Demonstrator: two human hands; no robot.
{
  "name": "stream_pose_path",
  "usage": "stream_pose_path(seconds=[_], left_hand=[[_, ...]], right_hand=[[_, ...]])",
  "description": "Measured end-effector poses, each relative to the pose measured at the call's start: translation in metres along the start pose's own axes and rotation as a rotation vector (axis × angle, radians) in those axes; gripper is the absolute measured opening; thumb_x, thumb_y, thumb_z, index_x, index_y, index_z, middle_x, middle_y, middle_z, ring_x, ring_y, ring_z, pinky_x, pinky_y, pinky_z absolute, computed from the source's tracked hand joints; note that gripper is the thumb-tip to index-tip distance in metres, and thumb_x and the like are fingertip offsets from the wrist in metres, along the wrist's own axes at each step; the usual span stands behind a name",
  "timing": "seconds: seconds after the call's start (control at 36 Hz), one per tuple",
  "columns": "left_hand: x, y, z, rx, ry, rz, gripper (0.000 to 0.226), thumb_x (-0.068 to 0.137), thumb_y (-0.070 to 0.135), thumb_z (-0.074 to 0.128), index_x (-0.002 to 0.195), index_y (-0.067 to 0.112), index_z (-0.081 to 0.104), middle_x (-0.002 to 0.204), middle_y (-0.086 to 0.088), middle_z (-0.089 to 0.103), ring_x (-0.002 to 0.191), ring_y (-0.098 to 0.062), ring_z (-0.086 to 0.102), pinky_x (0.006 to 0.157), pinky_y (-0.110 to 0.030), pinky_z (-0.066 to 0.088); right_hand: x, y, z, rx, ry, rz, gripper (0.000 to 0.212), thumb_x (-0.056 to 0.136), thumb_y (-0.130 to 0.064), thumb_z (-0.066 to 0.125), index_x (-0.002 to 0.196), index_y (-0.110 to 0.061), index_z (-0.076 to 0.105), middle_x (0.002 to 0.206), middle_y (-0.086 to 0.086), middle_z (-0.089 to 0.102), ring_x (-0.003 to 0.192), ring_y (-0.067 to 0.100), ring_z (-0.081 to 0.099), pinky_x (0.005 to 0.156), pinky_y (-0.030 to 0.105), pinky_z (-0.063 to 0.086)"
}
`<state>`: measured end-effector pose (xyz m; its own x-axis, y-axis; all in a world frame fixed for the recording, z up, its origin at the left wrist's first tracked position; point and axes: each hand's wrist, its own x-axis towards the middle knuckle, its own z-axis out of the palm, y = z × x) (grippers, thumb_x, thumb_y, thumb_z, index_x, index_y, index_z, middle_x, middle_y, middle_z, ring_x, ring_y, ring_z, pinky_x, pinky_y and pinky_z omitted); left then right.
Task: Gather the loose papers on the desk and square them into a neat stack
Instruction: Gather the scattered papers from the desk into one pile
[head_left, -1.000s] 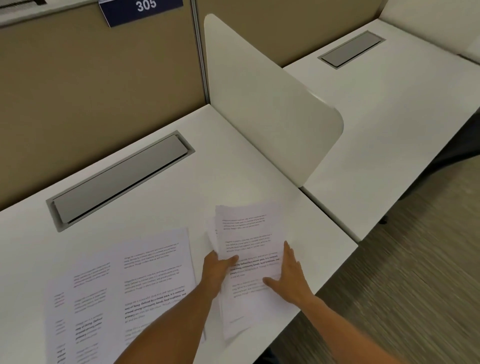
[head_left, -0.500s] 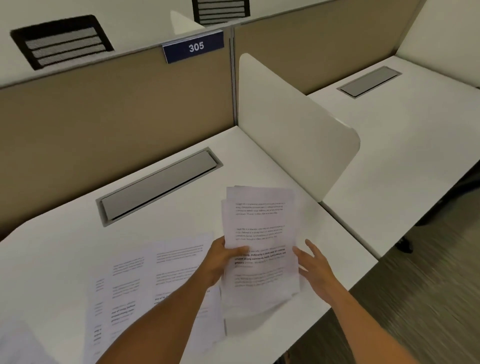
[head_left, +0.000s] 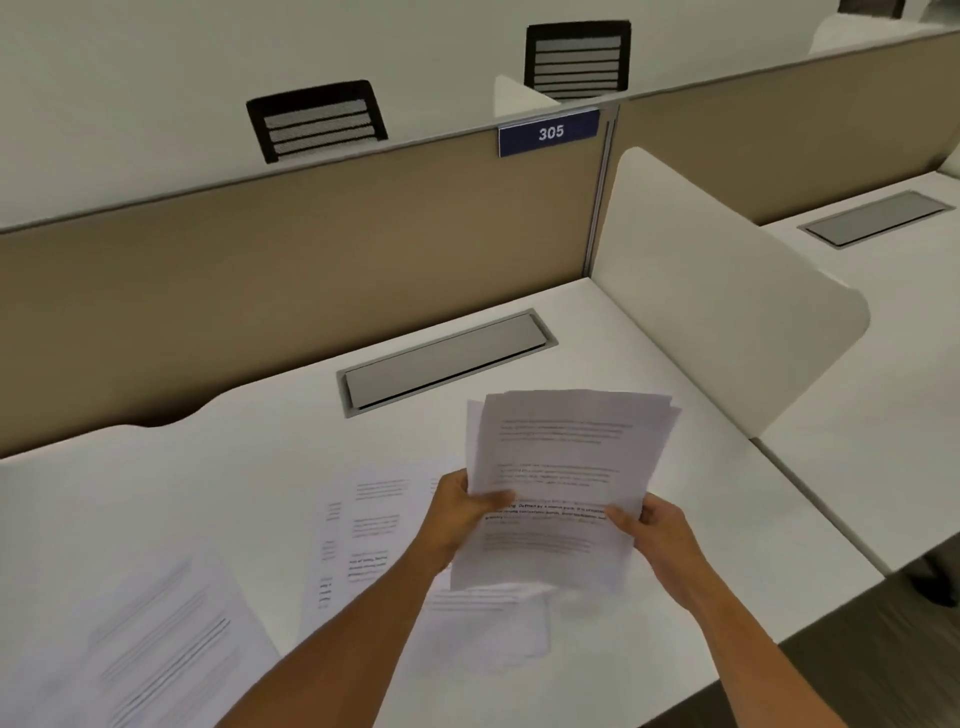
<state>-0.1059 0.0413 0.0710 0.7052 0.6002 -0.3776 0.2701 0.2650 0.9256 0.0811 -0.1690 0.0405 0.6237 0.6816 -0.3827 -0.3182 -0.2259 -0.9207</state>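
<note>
I see the bundle of papers (head_left: 561, 483) lifted off the white desk (head_left: 270, 447), tilted up toward me, its far edges fanned and uneven. My left hand (head_left: 457, 512) clamps the bundle's left edge, thumb laid across the printed face and the other fingers hidden behind the sheets. My right hand (head_left: 657, 532) pinches the right edge the same way, thumb on top near the bold line of text. Loose sheets (head_left: 363, 525) lie flat on the desk just left of and beneath the left wrist, one more sheet (head_left: 483, 629) lies under the bundle near the front edge, and another blurred page (head_left: 150, 644) sits at near left.
</note>
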Motion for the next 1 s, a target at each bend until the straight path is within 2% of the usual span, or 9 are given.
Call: stream_pose_path(seconds=[0.14,0.25,0.33,0.44,0.67,0.75,0.86,0.92,1.0], left_hand=[[-0.019,-0.027,-0.026,-0.004,0.17,0.01,0.042,0.079,0.013,0.082,0.118,0.02,0.067,0.106,0.006,0.078,0.095,-0.014,0.075,0.078,-0.029,0.063],[-0.032,-0.05,-0.043,-0.012,0.352,-0.084,0.031,0.086,0.006,0.073,0.112,0.021,0.066,0.108,-0.003,0.075,0.093,-0.019,0.073,0.075,-0.032,0.062],[-0.038,-0.064,-0.05,0.025,0.431,-0.162,0.031,0.085,0.001,0.07,0.115,0.009,0.069,0.108,-0.009,0.074,0.094,-0.024,0.072,0.077,-0.034,0.06],[-0.046,-0.075,-0.059,0.049,0.375,-0.25,0.033,0.085,-0.003,0.068,0.117,0.002,0.069,0.112,-0.014,0.073,0.101,-0.031,0.071,0.09,-0.044,0.06],[-0.046,-0.088,-0.072,0.185,0.326,-0.31,0.037,0.087,0.002,0.067,0.124,0.002,0.064,0.121,-0.014,0.069,0.109,-0.027,0.066,0.089,-0.029,0.056],[-0.04,-0.088,-0.074,0.193,0.294,-0.333,0.036,0.088,0.001,0.065,0.125,0.0,0.063,0.122,-0.015,0.068,0.11,-0.028,0.065,0.091,-0.031,0.056],[-0.031,-0.088,-0.075,0.222,0.295,-0.33,0.03,0.094,0.004,0.056,0.122,0.0,0.066,0.12,-0.017,0.07,0.104,-0.025,0.066,0.088,-0.031,0.055],[-0.025,-0.087,-0.075,0.258,0.304,-0.324,0.029,0.097,0.007,0.053,0.123,0.002,0.065,0.122,-0.015,0.069,0.106,-0.025,0.065,0.089,-0.03,0.053],[-0.015,-0.087,-0.078,0.301,0.345,-0.323,0.032,0.098,0.008,0.051,0.128,0.004,0.062,0.127,-0.013,0.067,0.107,-0.023,0.064,0.087,-0.026,0.051]], right_hand=[[-0.009,0.015,0.039,-0.045,-0.019,0.065,0.029,0.086,-0.011,0.075,0.115,-0.014,0.072,0.109,0.006,0.078,0.098,0.027,0.075,0.086,0.045,0.061],[-0.015,0.029,0.073,-0.132,-0.011,0.144,0.022,0.088,-0.008,0.073,0.107,-0.02,0.072,0.095,-0.003,0.081,0.085,0.018,0.078,0.066,0.029,0.063],[-0.018,0.042,0.097,-0.196,0.002,0.189,0.021,0.089,-0.007,0.071,0.103,-0.022,0.073,0.094,-0.003,0.08,0.082,0.016,0.078,0.063,0.025,0.062],[-0.021,0.056,0.121,-0.29,0.011,0.222,0.021,0.09,-0.006,0.067,0.102,-0.023,0.072,0.089,-0.01,0.077,0.081,0.012,0.075,0.062,0.02,0.059],[-0.023,0.068,0.148,-0.336,0.036,0.296,0.026,0.091,-0.004,0.065,0.115,-0.013,0.071,0.096,-0.002,0.073,0.096,0.023,0.069,0.096,0.04,0.054],[-0.021,0.069,0.155,-0.371,0.038,0.31,0.026,0.091,-0.003,0.065,0.115,-0.012,0.071,0.099,0.001,0.073,0.096,0.022,0.067,0.092,0.036,0.055],[-0.016,0.067,0.161,-0.415,0.058,0.291,0.021,0.091,-0.005,0.064,0.108,-0.013,0.072,0.087,-0.008,0.069,0.081,0.007,0.062,0.062,0.018,0.045],[-0.01,0.066,0.163,-0.441,0.063,0.287,0.021,0.092,-0.005,0.064,0.11,-0.012,0.071,0.092,-0.003,0.071,0.082,0.01,0.063,0.064,0.018,0.046],[-0.002,0.066,0.165,-0.476,0.095,0.281,0.026,0.091,-0.005,0.063,0.117,-0.008,0.069,0.111,0.007,0.073,0.096,0.023,0.066,0.084,0.029,0.053]])
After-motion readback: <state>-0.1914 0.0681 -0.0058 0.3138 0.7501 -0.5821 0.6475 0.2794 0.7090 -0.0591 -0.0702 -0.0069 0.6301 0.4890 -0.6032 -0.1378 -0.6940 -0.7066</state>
